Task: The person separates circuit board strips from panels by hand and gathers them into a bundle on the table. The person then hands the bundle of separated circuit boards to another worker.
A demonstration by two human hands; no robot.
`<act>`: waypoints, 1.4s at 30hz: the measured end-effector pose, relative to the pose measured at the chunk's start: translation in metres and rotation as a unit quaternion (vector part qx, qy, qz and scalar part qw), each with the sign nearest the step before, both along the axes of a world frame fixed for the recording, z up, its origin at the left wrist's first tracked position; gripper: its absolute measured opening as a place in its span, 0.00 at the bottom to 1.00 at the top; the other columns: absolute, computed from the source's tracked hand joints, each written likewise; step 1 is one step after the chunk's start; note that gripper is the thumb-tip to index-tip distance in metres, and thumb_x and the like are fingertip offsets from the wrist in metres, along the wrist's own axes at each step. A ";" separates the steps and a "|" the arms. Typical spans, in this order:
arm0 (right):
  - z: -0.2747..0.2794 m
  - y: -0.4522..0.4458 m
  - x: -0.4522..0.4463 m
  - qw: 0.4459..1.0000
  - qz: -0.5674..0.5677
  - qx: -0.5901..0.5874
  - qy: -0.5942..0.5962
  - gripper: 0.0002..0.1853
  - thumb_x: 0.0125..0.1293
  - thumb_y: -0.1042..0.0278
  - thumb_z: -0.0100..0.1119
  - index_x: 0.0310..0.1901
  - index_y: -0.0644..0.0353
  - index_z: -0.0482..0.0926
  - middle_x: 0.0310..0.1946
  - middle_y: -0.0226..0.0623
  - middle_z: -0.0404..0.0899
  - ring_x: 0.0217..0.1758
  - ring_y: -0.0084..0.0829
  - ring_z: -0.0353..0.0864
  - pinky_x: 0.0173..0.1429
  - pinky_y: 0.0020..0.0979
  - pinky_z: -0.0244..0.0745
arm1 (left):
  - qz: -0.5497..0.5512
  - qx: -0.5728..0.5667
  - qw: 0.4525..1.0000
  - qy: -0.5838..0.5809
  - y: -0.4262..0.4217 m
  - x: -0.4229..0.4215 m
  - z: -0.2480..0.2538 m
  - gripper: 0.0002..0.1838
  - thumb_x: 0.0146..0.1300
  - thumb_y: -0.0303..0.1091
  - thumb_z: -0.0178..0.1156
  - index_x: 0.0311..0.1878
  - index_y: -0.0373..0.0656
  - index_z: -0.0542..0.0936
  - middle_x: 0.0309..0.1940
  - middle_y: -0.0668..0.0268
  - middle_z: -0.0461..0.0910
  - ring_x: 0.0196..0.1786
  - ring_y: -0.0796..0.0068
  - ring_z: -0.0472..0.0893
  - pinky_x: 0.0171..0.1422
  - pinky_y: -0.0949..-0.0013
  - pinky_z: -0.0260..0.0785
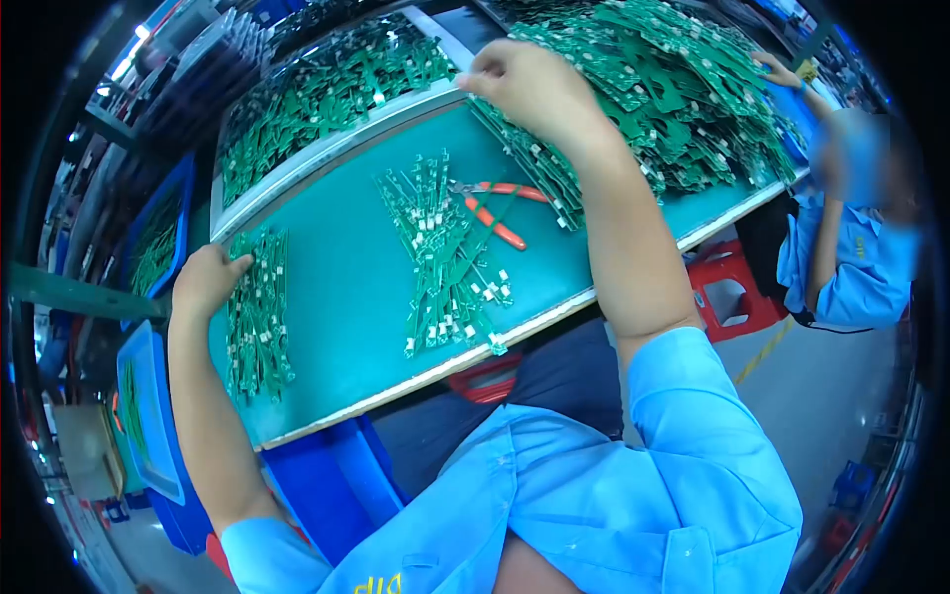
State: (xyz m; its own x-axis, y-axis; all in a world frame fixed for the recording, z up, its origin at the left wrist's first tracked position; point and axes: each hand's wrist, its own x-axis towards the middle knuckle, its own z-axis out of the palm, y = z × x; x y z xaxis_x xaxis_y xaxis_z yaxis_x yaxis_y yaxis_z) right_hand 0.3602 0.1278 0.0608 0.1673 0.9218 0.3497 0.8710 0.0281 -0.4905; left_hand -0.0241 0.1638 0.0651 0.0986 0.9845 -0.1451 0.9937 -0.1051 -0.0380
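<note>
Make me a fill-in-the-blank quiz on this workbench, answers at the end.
The person's ____ hand is nearest the leftmost bundle of slim green circuit boards on the flat green tabletop.
The orange-handled metal cutters are lying ____, not closed.
The plastic stool beside the light-blue-shirted co-worker is ____.

Missing words: left; open; red.

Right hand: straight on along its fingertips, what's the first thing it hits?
Right hand points toward picture left. First in line looks like the near corner of the pale frame, then the green boards inside. Fingertip height is unclear, so it might clear the rim.
</note>
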 end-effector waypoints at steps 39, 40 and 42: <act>-0.010 -0.036 -0.097 0.801 0.415 -0.220 0.371 0.15 0.58 0.70 0.66 0.45 0.63 0.75 0.33 0.27 0.75 0.37 0.18 0.74 0.42 0.21 0.71 | -0.054 -0.099 0.539 -0.834 -0.050 0.097 -0.039 0.11 0.64 0.39 0.60 0.36 0.42 0.74 0.27 0.70 0.75 0.30 0.80 0.75 0.34 0.74 0.69; -0.011 -0.032 -0.094 0.816 0.393 -0.173 0.386 0.15 0.60 0.65 0.66 0.44 0.63 0.76 0.31 0.28 0.75 0.36 0.17 0.74 0.41 0.21 0.71 | -0.074 -0.145 0.557 -0.814 -0.052 0.098 -0.038 0.10 0.63 0.39 0.61 0.35 0.42 0.75 0.26 0.70 0.75 0.30 0.80 0.75 0.33 0.75 0.68; -0.002 -0.029 -0.084 0.829 0.337 -0.144 0.423 0.12 0.68 0.59 0.55 0.41 0.61 0.76 0.31 0.26 0.75 0.33 0.16 0.72 0.38 0.20 0.68 | -0.091 -0.216 0.595 -0.769 -0.062 0.105 -0.035 0.11 0.60 0.37 0.64 0.36 0.40 0.76 0.26 0.70 0.76 0.27 0.80 0.74 0.32 0.75 0.67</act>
State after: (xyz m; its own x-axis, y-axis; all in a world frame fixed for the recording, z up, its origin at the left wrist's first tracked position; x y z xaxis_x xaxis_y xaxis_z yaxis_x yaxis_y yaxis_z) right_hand 0.2762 0.0986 0.0584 -0.3466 0.9303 0.1202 0.0458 0.1448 -0.9884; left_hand 0.0809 0.1016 0.0301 0.5409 0.8409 0.0195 -0.2116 0.1137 0.9707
